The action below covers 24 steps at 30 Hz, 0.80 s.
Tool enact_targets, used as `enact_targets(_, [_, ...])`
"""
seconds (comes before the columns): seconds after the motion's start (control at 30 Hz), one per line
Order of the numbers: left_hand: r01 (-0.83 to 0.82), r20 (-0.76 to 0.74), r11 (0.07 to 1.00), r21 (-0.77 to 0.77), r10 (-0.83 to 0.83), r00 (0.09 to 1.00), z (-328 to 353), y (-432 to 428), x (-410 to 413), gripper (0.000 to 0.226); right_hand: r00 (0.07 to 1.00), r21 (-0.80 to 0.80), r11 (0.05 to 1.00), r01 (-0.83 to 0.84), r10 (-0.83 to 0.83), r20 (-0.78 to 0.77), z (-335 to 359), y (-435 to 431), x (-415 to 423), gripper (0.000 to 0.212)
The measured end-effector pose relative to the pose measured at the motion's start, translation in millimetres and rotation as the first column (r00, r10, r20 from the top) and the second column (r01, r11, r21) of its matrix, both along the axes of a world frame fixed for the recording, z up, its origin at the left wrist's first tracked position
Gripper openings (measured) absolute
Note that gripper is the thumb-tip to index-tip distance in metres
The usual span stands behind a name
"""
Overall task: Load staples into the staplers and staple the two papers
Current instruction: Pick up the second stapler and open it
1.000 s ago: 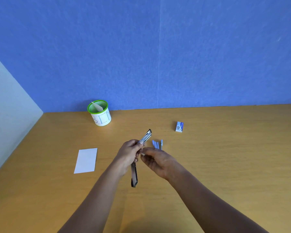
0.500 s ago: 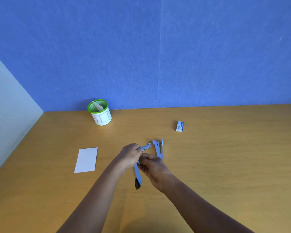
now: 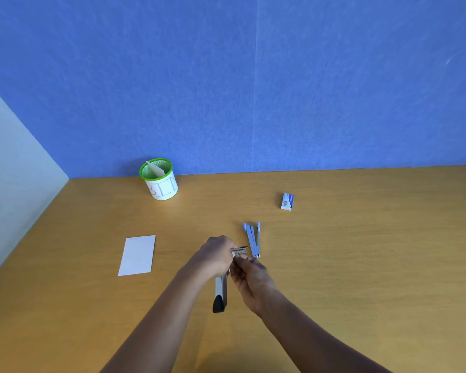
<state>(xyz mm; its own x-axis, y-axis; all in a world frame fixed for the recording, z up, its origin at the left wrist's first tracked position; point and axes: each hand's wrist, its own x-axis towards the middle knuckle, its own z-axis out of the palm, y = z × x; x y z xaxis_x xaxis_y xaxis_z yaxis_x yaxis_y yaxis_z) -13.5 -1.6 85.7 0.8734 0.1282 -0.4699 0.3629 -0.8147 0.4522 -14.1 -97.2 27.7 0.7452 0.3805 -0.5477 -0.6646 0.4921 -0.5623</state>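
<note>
Left grip [image 3: 217, 255]: clenched around the metal top part of the black stapler [image 3: 220, 294], which is held just above the bench [image 3: 361, 265].
Right grip [image 3: 250, 275]: fingertips are pinched on the front metal end of the same stapler; whether staples are held cannot be told.
Black stapler: swung open, its black-tipped arm pointed to the near side.
Blue stapler [image 3: 253, 239]: laid open just beyond the right grip.
Staple box [image 3: 287, 201]: farther right.
Paper [image 3: 137, 255]: flat, left.
Cup [image 3: 160, 181]: far left.
</note>
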Motion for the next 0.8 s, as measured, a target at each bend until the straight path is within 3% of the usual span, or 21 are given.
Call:
enact_targets(0.17, [-0.165, 0.112, 0.967, -0.195, 0.189, 0.976, -5, 4, -2, 0.027, 0.996, -0.011, 0.998, 0.055, -0.056, -0.072, 5, -4, 4, 0.011])
enact_targets(0.3, [-0.354, 0.053, 0.823, -0.444, 0.418, 0.907, -10, 13, -6, 0.013, 0.99, 0.037, 0.993, 0.116, -0.112, -0.091, 9, -5, 9, 0.015])
enact_targets(0.43, [-0.478, -0.126, 0.523, -0.706, 0.572, 0.811, -13, 21, -8, 0.016, 0.991, 0.032, 0.991, 0.129, -0.13, 0.043, 16, -4, 13, 0.018])
enact_targets(0.57, [-0.506, -0.342, 0.156, -0.848, 0.567, 0.749, -14, 32, -11, 0.02, 0.97, 0.055, 0.986, 0.155, -0.163, 0.18, 28, -4, 20, 0.012])
enact_targets(0.73, [-0.499, -0.473, -0.083, -0.863, 0.482, 0.738, -13, 39, -10, 0.018, 0.926, 0.013, 0.995, 0.101, -0.098, 0.365, 44, -4, 21, 0.015])
enact_targets(0.8, [-0.474, -0.468, -0.117, -0.873, 0.474, 0.746, -11, 38, -10, 0.019, 0.906, -0.035, 0.992, 0.117, -0.092, 0.414, 48, -3, 20, 0.017])
